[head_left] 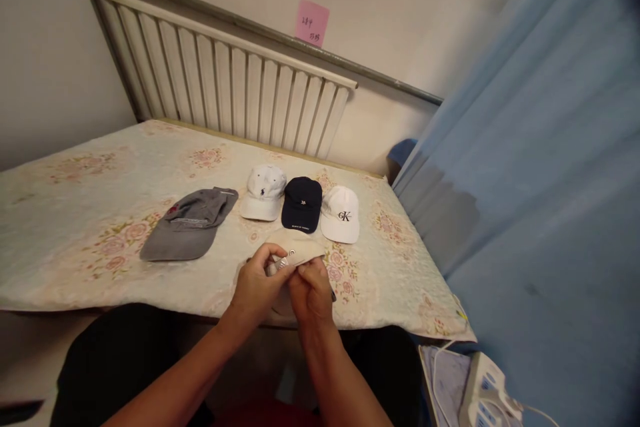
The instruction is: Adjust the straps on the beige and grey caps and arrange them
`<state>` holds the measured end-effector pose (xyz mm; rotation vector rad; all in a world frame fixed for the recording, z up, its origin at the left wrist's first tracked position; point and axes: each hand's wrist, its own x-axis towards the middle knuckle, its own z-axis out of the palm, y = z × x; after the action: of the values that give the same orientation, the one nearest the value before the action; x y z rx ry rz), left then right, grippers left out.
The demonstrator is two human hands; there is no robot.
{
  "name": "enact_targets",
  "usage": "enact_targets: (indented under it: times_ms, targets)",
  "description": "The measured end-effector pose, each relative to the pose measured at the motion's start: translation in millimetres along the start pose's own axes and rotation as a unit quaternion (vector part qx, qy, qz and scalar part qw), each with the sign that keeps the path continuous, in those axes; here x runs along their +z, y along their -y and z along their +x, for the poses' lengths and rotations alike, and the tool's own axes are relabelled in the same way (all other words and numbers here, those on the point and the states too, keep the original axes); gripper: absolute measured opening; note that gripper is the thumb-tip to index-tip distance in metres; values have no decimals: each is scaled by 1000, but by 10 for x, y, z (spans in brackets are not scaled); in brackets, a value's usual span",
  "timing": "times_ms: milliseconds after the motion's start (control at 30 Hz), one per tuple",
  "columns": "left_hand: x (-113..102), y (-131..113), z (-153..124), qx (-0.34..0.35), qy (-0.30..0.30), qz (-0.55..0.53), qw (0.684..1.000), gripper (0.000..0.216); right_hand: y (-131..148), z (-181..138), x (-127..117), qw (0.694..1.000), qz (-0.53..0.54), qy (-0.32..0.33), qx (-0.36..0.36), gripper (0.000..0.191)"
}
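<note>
Close to the table's front edge, a beige cap (300, 244) is in both hands. The fingers of my left hand (257, 284) are closed on its left side, pinching a silvery buckle (283, 263) on the strap. My right hand (311, 287) is closed at the cap's lower edge, its thumb bent near the strap. Just beyond stand a white cap with a small dark logo (265, 190), a navy cap (302, 204) and a white cap with black letters (341, 214), side by side. A grey cap (193, 224) lies to the left. My palms hide the beige cap's underside.
A flowered cloth (130, 147) covers the table. Behind it are a white radiator (225, 74) and a wall with a pink note (312, 22). A blue curtain (540, 167) hangs along the right. A power strip (483, 387) with cables lies at lower right.
</note>
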<state>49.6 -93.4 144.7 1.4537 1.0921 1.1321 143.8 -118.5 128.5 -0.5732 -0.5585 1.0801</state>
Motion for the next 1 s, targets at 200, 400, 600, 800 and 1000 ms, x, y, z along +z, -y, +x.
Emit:
enact_targets:
  times_ms: [200, 400, 600, 800, 1000]
  targets:
    - [-5, 62, 22, -55, 82, -113, 989, 24, 36, 28, -47, 1000, 4, 28, 5, 46]
    - [-21, 11, -2, -88, 133, -155, 975, 26, 71, 26, -57, 999, -2, 17, 34, 45]
    - [-14, 21, -25, -91, 141, -160, 973, 24, 85, 19, -66, 999, -14, 2, 53, 27]
    - [6, 11, -57, -95, 129, -158, 974, 29, 74, 22, -116, 997, -14, 6, 74, 23]
    - [0, 16, -67, -73, 149, -140, 976, 25, 127, 0, -178, 994, -9, 43, 95, 32]
